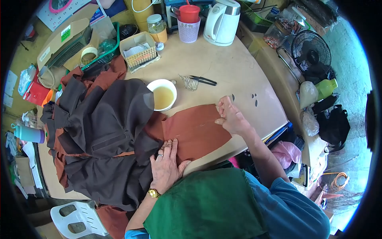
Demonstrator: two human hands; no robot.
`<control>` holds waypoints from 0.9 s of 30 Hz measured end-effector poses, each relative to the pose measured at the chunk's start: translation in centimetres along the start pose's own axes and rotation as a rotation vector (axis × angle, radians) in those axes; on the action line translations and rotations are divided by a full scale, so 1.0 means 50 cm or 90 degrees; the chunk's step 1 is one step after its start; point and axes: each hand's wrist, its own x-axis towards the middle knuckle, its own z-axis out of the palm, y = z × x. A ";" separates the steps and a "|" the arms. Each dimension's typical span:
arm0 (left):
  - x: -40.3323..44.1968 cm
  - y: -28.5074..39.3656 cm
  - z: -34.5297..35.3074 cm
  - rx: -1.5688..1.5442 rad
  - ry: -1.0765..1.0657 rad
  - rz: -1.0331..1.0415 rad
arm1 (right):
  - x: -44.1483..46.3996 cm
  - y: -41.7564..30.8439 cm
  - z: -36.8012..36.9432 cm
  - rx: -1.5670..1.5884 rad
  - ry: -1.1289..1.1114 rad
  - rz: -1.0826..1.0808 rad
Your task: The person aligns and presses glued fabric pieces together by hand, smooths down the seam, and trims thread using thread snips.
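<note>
A rust-brown piece of cloth (pixel 197 129) lies spread at the table's front edge, joined to or overlapping more cloth on its left. My left hand (pixel 165 171) rests on its lower left part with fingers stretched out, beside the dark cloth; a ring and a gold watch show. At the cloth's right edge, my right hand (pixel 234 119) has its fingers curled close together, and what they hold, if anything, is hidden. A heap of dark brown cloth (pixel 107 115) with rust-brown pieces covers the left side. Just behind the flat piece stands a white bowl (pixel 174 102) of yellowish liquid.
Black thread snips (pixel 203 80) lie by a crumpled patterned scrap (pixel 189 83). Along the back stand a woven basket (pixel 139 51), a glass jar (pixel 155 24), a red cup (pixel 189 14) and a white kettle (pixel 222 24). To the right is a black fan (pixel 311 51); a white plastic chair (pixel 77 219) stands lower left.
</note>
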 end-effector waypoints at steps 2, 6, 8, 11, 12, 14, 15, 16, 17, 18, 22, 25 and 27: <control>0.001 0.003 -0.005 0.006 0.024 0.018 | 0.008 0.012 -0.018 0.072 -0.064 -0.035; 0.027 0.018 -0.056 0.022 0.069 0.055 | -0.008 -0.081 -0.025 -0.075 0.030 -0.061; 0.054 0.036 -0.066 -0.117 0.070 0.106 | -0.031 -0.162 0.007 0.021 -0.045 0.029; 0.079 0.057 -0.017 -0.151 0.088 0.144 | -0.037 -0.106 0.106 -0.161 0.009 -0.137; 0.075 0.053 -0.020 -0.149 0.087 0.138 | -0.039 -0.100 0.111 -0.133 -0.002 -0.079; 0.059 0.042 -0.029 -0.199 0.061 0.083 | -0.033 -0.086 0.087 -0.149 -0.015 -0.028; 0.049 0.034 -0.025 -0.199 0.057 0.079 | -0.035 -0.083 0.072 -0.166 -0.025 0.033; 0.038 0.021 -0.020 -0.173 0.076 0.069 | -0.035 -0.078 0.061 -0.169 -0.020 0.029; 0.029 0.007 -0.016 -0.145 0.096 0.061 | -0.034 -0.066 0.060 -0.166 -0.021 0.031; 0.017 -0.002 -0.014 -0.123 0.084 0.055 | -0.034 -0.054 0.062 -0.155 0.016 0.000; -0.011 -0.024 -0.012 -0.076 0.065 0.052 | -0.026 -0.034 0.039 -0.073 0.019 0.020; -0.013 -0.023 -0.016 -0.061 0.056 0.046 | -0.018 -0.040 0.003 -0.062 -0.048 0.063; -0.014 -0.019 -0.011 -0.050 0.057 0.044 | -0.017 -0.040 -0.008 -0.130 -0.024 0.000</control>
